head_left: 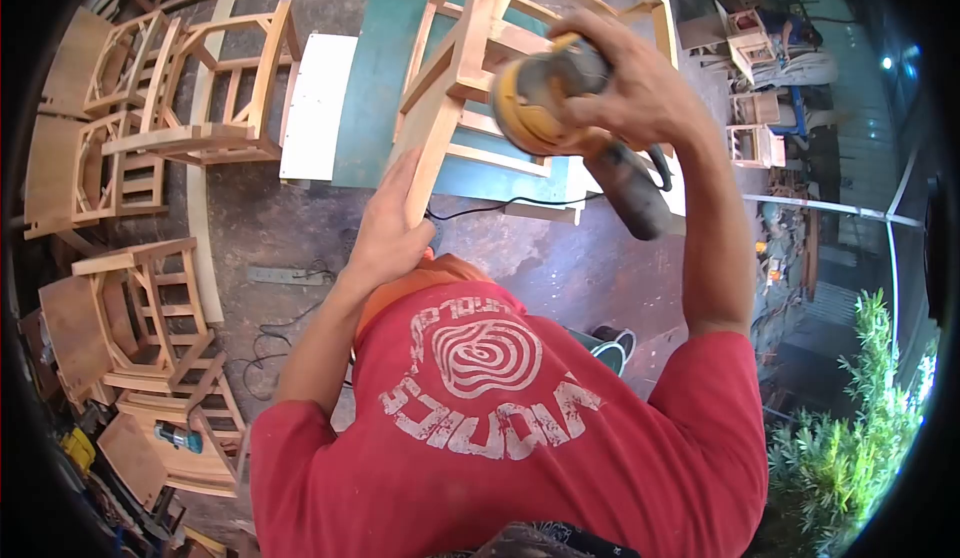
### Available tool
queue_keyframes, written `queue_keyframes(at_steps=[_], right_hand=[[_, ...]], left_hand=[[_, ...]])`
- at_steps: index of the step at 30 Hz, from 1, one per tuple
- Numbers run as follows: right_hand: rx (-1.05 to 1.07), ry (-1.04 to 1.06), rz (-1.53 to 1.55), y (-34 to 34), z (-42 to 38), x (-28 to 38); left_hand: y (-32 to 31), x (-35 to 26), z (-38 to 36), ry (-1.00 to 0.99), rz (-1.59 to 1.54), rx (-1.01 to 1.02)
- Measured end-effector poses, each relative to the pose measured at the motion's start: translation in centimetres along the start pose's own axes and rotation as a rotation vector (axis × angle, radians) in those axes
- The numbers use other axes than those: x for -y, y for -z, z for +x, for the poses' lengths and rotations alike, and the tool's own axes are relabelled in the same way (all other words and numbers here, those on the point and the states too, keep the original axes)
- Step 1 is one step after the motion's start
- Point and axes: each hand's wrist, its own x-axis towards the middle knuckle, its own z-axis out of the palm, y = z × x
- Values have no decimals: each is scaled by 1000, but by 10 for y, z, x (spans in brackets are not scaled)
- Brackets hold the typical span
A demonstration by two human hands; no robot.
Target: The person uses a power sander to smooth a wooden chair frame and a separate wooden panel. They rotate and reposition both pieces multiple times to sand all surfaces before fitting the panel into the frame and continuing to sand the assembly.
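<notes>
The right hand [640, 83] is clenched around a yellow sander [535, 98] pressed against the upper rails of an unfinished wooden chair frame [480, 58], which stands on a green board [375, 88] on the floor, while the left hand [390, 228] grasps one of the frame's legs. The sander's black cord [500, 203] trails across the floor under the frame, so it could snag a leg. If the left hand's grip slackens, the light frame could probably twist and the pad gouge a rail.
</notes>
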Motion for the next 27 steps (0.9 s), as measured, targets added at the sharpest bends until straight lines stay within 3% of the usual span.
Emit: queue_keyframes(at_steps=[5,7,11,27], right_hand=[[40,-94,-42,5,-4,14],[-34,19,-32,-6,8,27],[19,62,10,-2,22,29],[101,5,-52,1,14,31]], left_hand=[[1,-3,1,-4,-11,2],[1,-7,1,75,-40,18],[1,-8,1,72,-18,19],[1,0,2,13,-28,-4]])
